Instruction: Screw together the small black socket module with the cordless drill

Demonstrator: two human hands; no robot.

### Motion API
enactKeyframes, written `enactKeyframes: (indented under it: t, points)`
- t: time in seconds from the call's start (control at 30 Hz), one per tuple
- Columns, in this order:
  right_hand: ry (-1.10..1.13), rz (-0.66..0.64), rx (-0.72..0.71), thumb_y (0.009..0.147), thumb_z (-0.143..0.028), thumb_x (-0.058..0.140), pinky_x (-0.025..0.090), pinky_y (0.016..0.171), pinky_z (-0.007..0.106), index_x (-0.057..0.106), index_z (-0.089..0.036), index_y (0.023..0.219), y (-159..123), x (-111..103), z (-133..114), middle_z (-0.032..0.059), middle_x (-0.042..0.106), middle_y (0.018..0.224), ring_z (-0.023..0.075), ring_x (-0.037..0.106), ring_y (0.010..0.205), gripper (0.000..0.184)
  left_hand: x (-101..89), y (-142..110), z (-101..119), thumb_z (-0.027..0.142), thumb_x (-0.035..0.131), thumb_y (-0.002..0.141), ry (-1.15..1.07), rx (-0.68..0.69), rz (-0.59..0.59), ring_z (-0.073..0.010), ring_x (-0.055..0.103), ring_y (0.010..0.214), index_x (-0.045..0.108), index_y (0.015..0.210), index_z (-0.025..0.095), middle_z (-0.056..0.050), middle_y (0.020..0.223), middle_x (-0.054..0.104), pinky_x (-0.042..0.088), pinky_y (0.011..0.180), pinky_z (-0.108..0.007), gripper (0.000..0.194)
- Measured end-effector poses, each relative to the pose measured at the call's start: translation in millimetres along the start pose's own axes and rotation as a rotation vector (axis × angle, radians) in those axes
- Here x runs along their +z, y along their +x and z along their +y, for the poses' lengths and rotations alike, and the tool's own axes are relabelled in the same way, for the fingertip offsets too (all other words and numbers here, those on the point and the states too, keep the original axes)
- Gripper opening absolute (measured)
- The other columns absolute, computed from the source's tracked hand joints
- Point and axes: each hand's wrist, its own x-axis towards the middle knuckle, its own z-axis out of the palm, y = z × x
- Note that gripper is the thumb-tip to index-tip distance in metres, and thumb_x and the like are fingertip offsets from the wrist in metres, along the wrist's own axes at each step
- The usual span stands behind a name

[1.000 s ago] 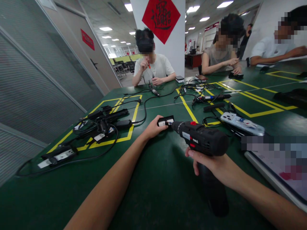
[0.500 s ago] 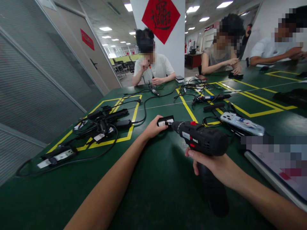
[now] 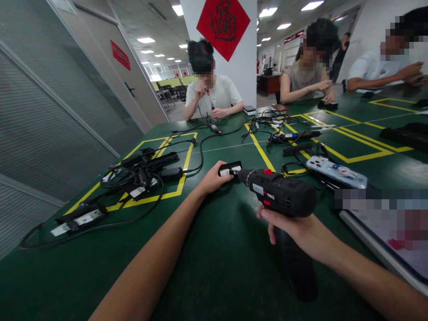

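Note:
My right hand [image 3: 297, 232] is wrapped round the grip of a black cordless drill [image 3: 279, 196] with red buttons. Its nose points at a small black box with a white label [image 3: 230, 168] that lies on the green table [image 3: 214, 249]. My left hand [image 3: 213, 178] is closed on the near left end of that box and holds it down. The drill's tip meets the box's right side; the contact itself is too small to make out.
A heap of black adapters and cables [image 3: 140, 174] lies left inside yellow tape lines. A phone [image 3: 336, 171] and a tablet [image 3: 384, 232] sit to the right. Three other people [image 3: 214, 91] work at the far side, among cables and tools [image 3: 287, 136].

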Motion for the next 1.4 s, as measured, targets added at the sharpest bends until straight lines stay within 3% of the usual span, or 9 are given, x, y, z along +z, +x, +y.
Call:
enactKeyframes:
  t: [0.7, 0.97, 1.23, 1.4]
  points:
    - [-0.007, -0.002, -0.019, 0.088, -0.041, 0.051, 0.040, 0.068, 0.037, 0.065, -0.023, 0.092, 0.2, -0.4, 1.1, -0.0011, 0.063, 0.058, 0.0194, 0.060, 0.064, 0.024, -0.2, 0.0, 0.8, 0.041, 0.063, 0.071, -0.011, 0.011, -0.001, -0.0169, 0.058, 0.084, 0.050, 0.109, 0.019, -0.003, 0.100, 0.061, 0.048, 0.074, -0.028, 0.046]
    - [0.017, 0.012, -0.035, 0.087, -0.041, 0.053, 0.041, 0.069, 0.037, 0.065, -0.022, 0.093, 2.7, 2.1, 2.0, -0.0003, 0.067, 0.069, 0.0167, 0.060, 0.060, 0.024, -0.2, -0.3, 1.4, 0.044, 0.063, 0.071, -0.013, 0.004, -0.001, -0.0163, 0.057, 0.080, 0.051, 0.109, 0.019, -0.002, 0.095, 0.060, 0.047, 0.071, -0.027, 0.047]
    - [0.030, -0.018, -0.035, 0.088, -0.039, 0.053, 0.041, 0.059, 0.032, 0.064, -0.019, 0.088, 0.6, 0.0, -0.5, -0.0020, 0.061, 0.055, 0.0155, 0.058, 0.058, 0.023, -0.2, 1.0, 0.8, 0.046, 0.063, 0.070, 0.004, -0.008, -0.004, -0.0174, 0.058, 0.082, 0.050, 0.110, 0.019, -0.003, 0.099, 0.061, 0.048, 0.073, -0.029, 0.049]
    - [0.074, -0.010, -0.062, 0.086, -0.035, 0.055, 0.043, 0.057, 0.031, 0.058, -0.019, 0.091, 5.1, 2.0, 1.7, -0.0034, 0.061, 0.063, 0.0120, 0.058, 0.052, 0.017, -0.7, 3.7, -1.6, 0.049, 0.062, 0.070, 0.029, -0.001, -0.001, -0.0186, 0.058, 0.085, 0.051, 0.111, 0.019, -0.004, 0.101, 0.061, 0.048, 0.074, -0.030, 0.052]
